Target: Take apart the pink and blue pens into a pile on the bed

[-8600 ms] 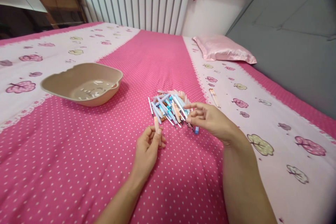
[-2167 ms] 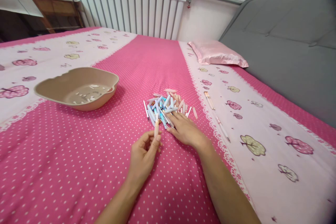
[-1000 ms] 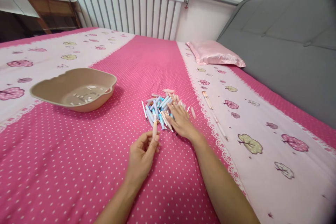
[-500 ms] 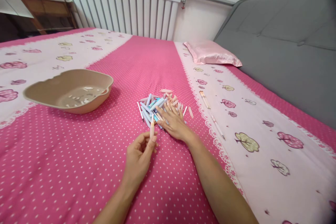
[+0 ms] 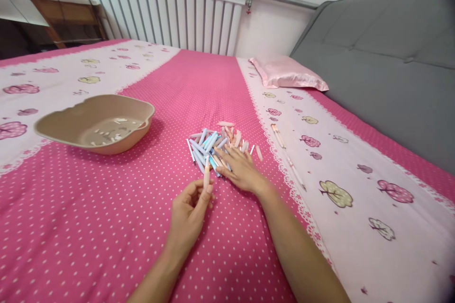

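Note:
My left hand (image 5: 194, 203) pinches a slim pen part (image 5: 206, 174), peach with a white upper end, held upright between thumb and fingers. Just beyond it lies a loose pile of pen parts (image 5: 204, 144) in pale blue, turquoise, pink and white. Over the pile's near right side my right hand (image 5: 240, 168) rests palm down, fingers spread, touching the pieces. Its palm hides some of them. To the right, two orange-tipped pens (image 5: 278, 136) lie side by side, and a pale pen (image 5: 295, 173) with a dark tip lies nearer me.
A beige basin (image 5: 103, 149) with small white pieces inside stands on the left of the pink dotted bedspread (image 5: 106, 227). At the back right, a pink pillow (image 5: 287, 73) lies by the grey headboard (image 5: 373, 47). A white radiator (image 5: 159, 9) lines the wall.
My right hand has slid slightly right and toward me over the pile, and pieces under its fingers have shifted, showing more blue and pink ones. My left hand keeps its hold.

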Tool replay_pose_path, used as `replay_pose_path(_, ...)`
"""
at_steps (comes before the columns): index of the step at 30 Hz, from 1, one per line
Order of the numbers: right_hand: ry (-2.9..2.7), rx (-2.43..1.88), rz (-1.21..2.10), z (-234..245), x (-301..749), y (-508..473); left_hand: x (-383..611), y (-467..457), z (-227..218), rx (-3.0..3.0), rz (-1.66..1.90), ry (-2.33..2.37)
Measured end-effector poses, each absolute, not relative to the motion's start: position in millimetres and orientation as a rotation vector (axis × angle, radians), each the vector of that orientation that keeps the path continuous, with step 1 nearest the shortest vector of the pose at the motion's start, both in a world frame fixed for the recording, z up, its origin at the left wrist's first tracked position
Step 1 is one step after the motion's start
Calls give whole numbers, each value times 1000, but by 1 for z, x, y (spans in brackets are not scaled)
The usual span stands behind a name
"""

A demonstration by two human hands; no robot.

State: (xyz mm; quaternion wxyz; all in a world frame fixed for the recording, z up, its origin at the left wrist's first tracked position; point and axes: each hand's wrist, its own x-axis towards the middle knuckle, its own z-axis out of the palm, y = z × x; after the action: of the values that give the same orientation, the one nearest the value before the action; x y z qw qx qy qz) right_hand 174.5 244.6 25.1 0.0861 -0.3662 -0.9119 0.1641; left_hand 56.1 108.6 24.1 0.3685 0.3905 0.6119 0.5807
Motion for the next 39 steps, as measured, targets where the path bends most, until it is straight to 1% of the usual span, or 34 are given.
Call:
replay_pose_path(6, -2751, -1153, 472, 38, 185, 244, 56, 109, 23, 1005, 1493, 1566)
replay_pose_path(11, -2663, -1186, 501, 39, 189, 248, 56, 109, 23, 1011, 1476, 1557)
replay_pose_path(17, -2519, -1230, 403, 38, 187, 254, 57, 109, 24, 1008, 1484, 1556)
replay_pose_path(20, -2352, -1356, 307, 32, 188, 263, 57, 110, 24, 1013, 1484, 1564)
replay_pose_path(25, -2083, -1750, 232, 24, 200, 278, 56, 109, 23, 1024, 1481, 1565)
replay_pose_path(30, -2010, -1929, 312, 25, 207, 282, 56, 108, 23, 1031, 1473, 1565)
replay_pose_path(36, -2127, -1860, 338, 20, 202, 286, 55, 108, 21, 1022, 1465, 1559)
replay_pose_path(39, -2136, -1849, 433, 15, 201, 289, 55, 108, 21, 1022, 1460, 1566)
